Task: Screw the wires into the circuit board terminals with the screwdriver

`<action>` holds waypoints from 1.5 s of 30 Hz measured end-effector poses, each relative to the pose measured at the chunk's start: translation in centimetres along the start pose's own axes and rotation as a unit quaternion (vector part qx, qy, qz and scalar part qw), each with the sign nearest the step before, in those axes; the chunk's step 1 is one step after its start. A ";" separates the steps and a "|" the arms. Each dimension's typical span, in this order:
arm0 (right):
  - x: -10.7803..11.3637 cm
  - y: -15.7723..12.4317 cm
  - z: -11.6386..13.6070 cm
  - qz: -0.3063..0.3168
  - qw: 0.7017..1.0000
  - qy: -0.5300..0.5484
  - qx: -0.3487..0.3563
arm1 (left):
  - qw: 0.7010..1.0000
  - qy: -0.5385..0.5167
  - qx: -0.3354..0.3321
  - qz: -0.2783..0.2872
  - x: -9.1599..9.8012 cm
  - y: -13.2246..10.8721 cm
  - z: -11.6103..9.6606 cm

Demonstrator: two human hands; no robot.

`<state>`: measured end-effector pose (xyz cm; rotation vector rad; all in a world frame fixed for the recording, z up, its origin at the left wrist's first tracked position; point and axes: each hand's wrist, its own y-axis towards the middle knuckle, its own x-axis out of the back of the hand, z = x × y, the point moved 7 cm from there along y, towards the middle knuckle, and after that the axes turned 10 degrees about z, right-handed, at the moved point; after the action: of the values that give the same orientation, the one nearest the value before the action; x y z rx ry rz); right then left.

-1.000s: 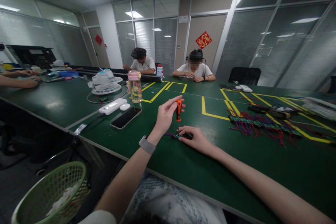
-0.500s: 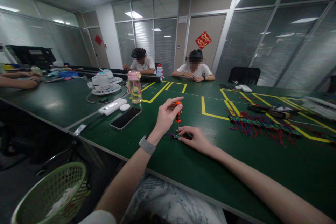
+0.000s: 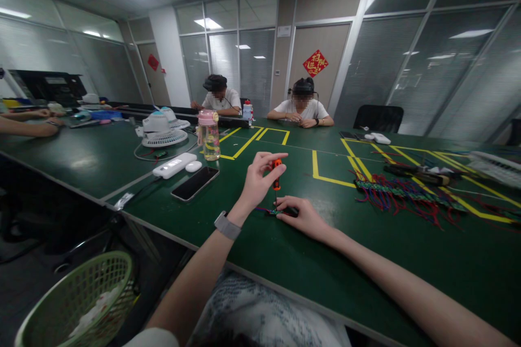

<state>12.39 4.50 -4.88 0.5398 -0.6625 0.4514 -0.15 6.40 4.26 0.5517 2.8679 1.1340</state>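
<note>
My left hand (image 3: 260, 176), with a watch (image 3: 227, 226) at the wrist, is closed around the orange and black handle of a screwdriver (image 3: 277, 176). The tool stands upright, its shaft pointing down at a small green circuit board (image 3: 273, 212) with thin coloured wires. Resting low on the table, my right hand (image 3: 301, 214) pinches the board's right side near the screwdriver tip. A dark piece (image 3: 291, 210) shows between its fingers, and I cannot make out its kind. The exact contact of the tip is too small to tell.
To the left lie a phone (image 3: 195, 183), a white power strip (image 3: 175, 166), a pink-lidded bottle (image 3: 209, 135) and white fans (image 3: 165, 130). Wired boards (image 3: 407, 192) are bunched at the right. A green basket (image 3: 77, 303) stands below the table (image 3: 260, 249). Co-workers sit opposite and far left.
My left hand's fingers have shifted slightly on the screwdriver handle, whose top leans a little further right. My right hand stays in place on the board.
</note>
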 end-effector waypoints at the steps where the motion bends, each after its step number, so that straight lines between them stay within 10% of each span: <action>1: 0.0 0.0 0.0 0.000 1.000 -0.001 0.000 | 1.000 -0.011 -0.002 0.004 0.0 0.0 0.1; 7: 0.0 0.0 0.1 0.000 1.000 -0.005 -0.004 | 0.983 -0.172 0.040 0.057 -1.3 0.1 1.1; 13: 0.0 0.1 0.2 0.003 1.000 -0.008 0.001 | 0.999 -0.030 0.011 -0.001 -0.1 -0.1 0.3; 31: 0.0 0.1 0.1 0.000 1.000 -0.002 -0.006 | 0.986 -0.150 0.027 0.071 -1.4 0.1 0.7; 37: 0.0 0.0 0.1 0.005 1.000 -0.001 0.000 | 1.000 0.006 0.009 -0.004 0.1 0.0 0.3; 45: 0.0 0.0 0.1 0.007 1.000 0.000 0.001 | 0.989 -0.140 0.034 0.030 -0.9 0.0 0.9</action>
<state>12.31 4.43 -4.82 0.5373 -0.6656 0.4644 0.83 6.72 3.51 0.7397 2.6713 0.8854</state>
